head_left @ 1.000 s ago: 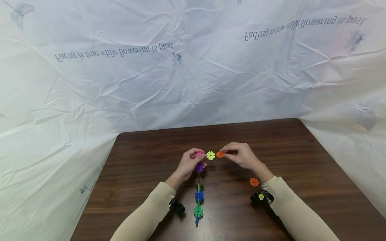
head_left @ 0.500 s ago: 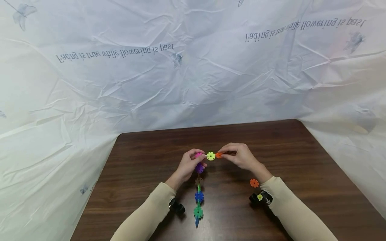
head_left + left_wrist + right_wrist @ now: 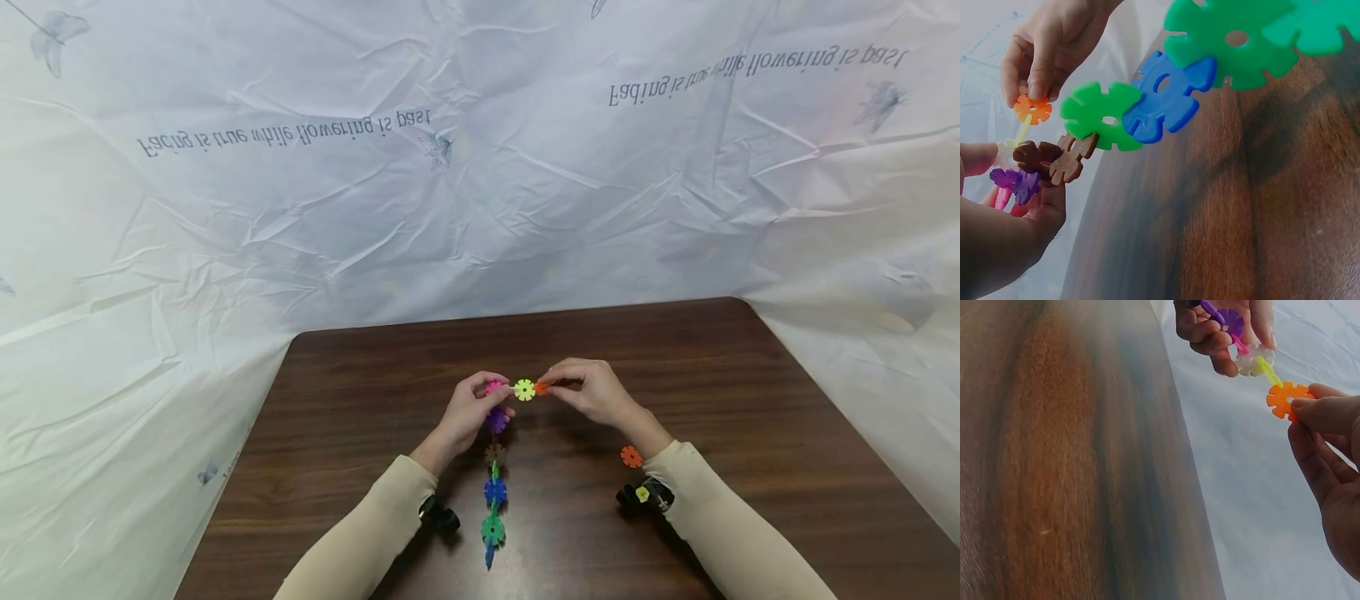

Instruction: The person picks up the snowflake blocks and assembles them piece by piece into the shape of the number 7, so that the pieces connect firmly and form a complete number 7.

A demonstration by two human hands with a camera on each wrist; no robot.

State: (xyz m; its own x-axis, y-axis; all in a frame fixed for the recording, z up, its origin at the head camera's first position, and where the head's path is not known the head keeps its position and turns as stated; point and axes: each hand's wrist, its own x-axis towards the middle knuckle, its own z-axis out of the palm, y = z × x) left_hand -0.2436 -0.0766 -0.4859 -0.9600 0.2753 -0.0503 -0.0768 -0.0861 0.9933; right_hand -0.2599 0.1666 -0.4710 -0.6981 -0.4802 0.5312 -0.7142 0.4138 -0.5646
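Note:
My left hand [image 3: 465, 410] pinches a white snowflake disc [image 3: 1252, 361] in a chain of interlocking notched plastic discs. Beyond its fingertips a yellow snowflake disc [image 3: 524, 390] sticks out from the white one. Thumb and fingers of my right hand [image 3: 596, 393] pinch an orange snowflake disc [image 3: 1280, 399], whose edge meets the yellow disc's edge at right angles. From the left hand the chain runs toward me: a pink disc [image 3: 492, 387], a purple one [image 3: 497, 420], brown [image 3: 1067, 161], light green [image 3: 1088, 115], blue [image 3: 1182, 100] and darker green [image 3: 1204, 44] ones.
Another orange snowflake disc [image 3: 632, 456] lies on the brown wooden table [image 3: 360, 400], beside the right wrist. Black wrist cameras [image 3: 441, 517] are strapped on both forearms. A pale printed sheet [image 3: 480, 200] hangs behind the table.
My right hand has moved slightly left with the orange snowflake disc, closing the gap to the yellow disc. The left hand and its chain have stayed nearly still.

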